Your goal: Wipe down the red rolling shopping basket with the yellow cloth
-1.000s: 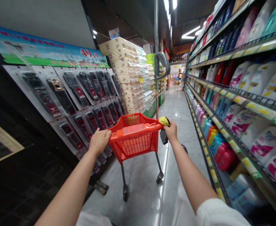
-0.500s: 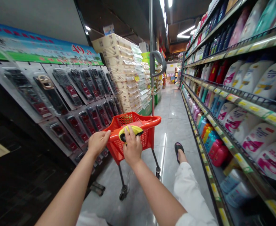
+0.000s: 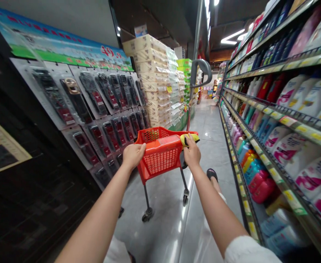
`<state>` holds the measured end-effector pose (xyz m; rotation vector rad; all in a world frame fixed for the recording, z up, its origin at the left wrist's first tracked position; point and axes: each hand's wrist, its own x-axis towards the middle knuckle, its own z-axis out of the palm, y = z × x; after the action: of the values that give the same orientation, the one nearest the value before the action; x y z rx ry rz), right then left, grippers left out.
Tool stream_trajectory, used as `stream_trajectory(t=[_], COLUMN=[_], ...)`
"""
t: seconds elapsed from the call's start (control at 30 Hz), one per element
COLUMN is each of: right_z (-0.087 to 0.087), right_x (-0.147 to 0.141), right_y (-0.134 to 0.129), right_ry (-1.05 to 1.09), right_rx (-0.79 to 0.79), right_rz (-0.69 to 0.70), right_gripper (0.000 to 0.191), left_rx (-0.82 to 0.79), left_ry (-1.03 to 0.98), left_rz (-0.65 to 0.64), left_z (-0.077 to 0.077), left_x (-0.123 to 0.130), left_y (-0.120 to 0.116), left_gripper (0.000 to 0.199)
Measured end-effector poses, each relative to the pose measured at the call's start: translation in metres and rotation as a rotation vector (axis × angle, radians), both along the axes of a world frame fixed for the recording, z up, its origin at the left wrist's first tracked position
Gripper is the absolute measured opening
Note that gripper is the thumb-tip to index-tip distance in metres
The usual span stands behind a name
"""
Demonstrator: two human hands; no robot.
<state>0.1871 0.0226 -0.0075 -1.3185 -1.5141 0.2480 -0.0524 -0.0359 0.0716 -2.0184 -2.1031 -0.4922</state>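
1. The left hand (image 3: 133,155) was closed over the near left corner of the red cart basket (image 3: 160,155), with the fingers curled on its rim.
2. The right hand (image 3: 191,154) was closed on the right end of the same rim. It pressed a yellow cloth (image 3: 189,137) against the plastic, and a dark part of it hung just below the hand.
3. Half a second before, the right hand with the cloth was near the middle of the rim, close to the left hand. One second before, it was at the far right corner. So the cloth had gone across the rim and come back toward the right, while the left hand had kept its corner all the time.
4. I judge from this that the rim was being wiped end to end, and that the left hand only steadied the cart.
5. The basket stood on thin legs with small wheels on the grey shiny floor (image 3: 204,128), in the middle of the aisle. I could not see anything clear inside it.
6. A grey curved handle (image 3: 201,71) on a tall pole rose behind the basket.
7. On the left hung dark packaged goods (image 3: 100,98) on a board, and farther along stood stacked cartons (image 3: 152,76).
8. On the right ran shelves of bottles (image 3: 289,106), white, pink and red.
9. The person's foot in a dark sandal (image 3: 212,174) was on the floor under the right arm.
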Motion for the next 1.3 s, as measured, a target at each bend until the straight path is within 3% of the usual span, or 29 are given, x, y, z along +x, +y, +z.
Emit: stream_trajectory(t=[0.2,0.33,0.47,0.63,0.73,0.8,0.9,1.13,1.2,1.3], right_z=[0.000,-0.001,-0.013,-0.018,-0.013,-0.011,-0.013,-0.016,-0.013,-0.008], right_x=[-0.096,-0.117,-0.081,0.006,0.046,0.053,0.030,-0.072,-0.095,-0.123], right_y=[-0.050,-0.064,-0.043,0.013,0.040,0.045,0.033,-0.029,-0.046,-0.069], right_ry=[-0.197,-0.286,-0.285,0.057,0.152,0.188,0.211,0.150,0.096,-0.098], right_rx=[0.039,0.049,0.097,0.122,0.133,0.116,0.118,0.106,0.071,0.053], right_rz=[0.073,0.135,0.113,-0.028,0.038,0.047,-0.048,-0.180,-0.168,-0.022], right_gripper=[0.071,0.072,0.072,0.067,0.061,0.061,0.061,0.078,0.080,0.078], left_rx=[0.037,0.062,0.114,0.120,0.095,0.080,0.063,0.059,0.060,0.027], left_ry=[-0.017,-0.075,-0.111,-0.137,-0.156,-0.168,-0.196,-0.255,-0.272,-0.282], left_rz=[-0.082,-0.083,-0.084,-0.088,-0.105,-0.109,-0.105,-0.082,-0.071,-0.109], left_z=[-0.001,-0.002,-0.007,-0.012,-0.011,-0.009,-0.006,-0.002,0.000,0.004], left_x=[0.018,0.019,0.008,-0.014,-0.023,-0.022,-0.014,0.003,0.003,0.002], left_y=[0.008,0.010,0.009,0.002,-0.001,-0.003,-0.005,-0.009,-0.010,-0.013], left_gripper=[0.068,0.074,0.072,0.070,0.072,0.074,0.077,0.089,0.094,0.098])
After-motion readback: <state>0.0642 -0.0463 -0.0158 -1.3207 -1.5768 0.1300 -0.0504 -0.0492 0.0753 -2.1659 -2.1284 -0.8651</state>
